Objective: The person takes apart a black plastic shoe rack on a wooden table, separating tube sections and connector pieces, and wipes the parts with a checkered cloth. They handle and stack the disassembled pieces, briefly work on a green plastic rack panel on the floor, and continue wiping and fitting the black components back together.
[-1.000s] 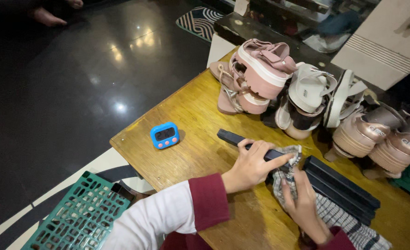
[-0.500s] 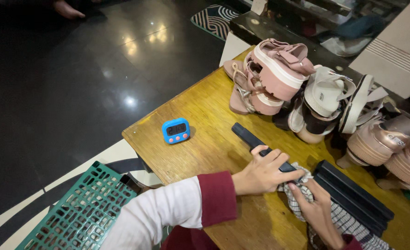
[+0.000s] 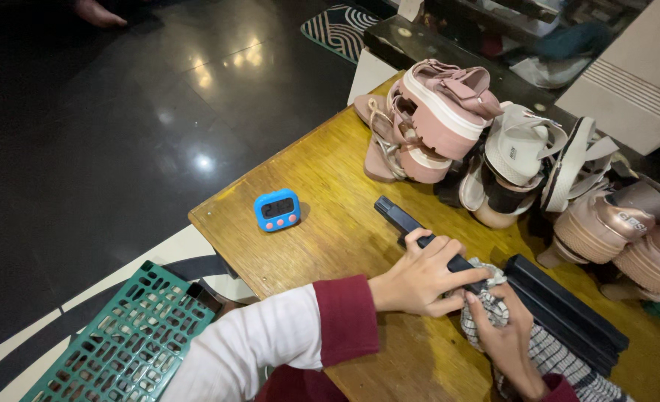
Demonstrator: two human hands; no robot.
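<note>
My left hand [image 3: 421, 275] grips a long black flat sandal [image 3: 398, 218] that lies on the yellow wooden table [image 3: 322, 253]. Only the sandal's near end shows past my fingers. My right hand [image 3: 507, 339] holds a checked black-and-white cloth [image 3: 553, 357] bunched against the same sandal. A second black sandal [image 3: 565, 313] lies just right of my hands.
A small blue digital timer [image 3: 277, 210] stands near the table's left corner. Pink, white and tan sandals [image 3: 449, 112] are piled along the far edge. A green plastic crate [image 3: 121, 342] sits on the floor at lower left. A patterned mat [image 3: 343, 28] lies farther off on the dark floor.
The view has shifted slightly, so the table sits lower and more to the right. My hands stay on the black sandal, with the cloth moving a little along it.
</note>
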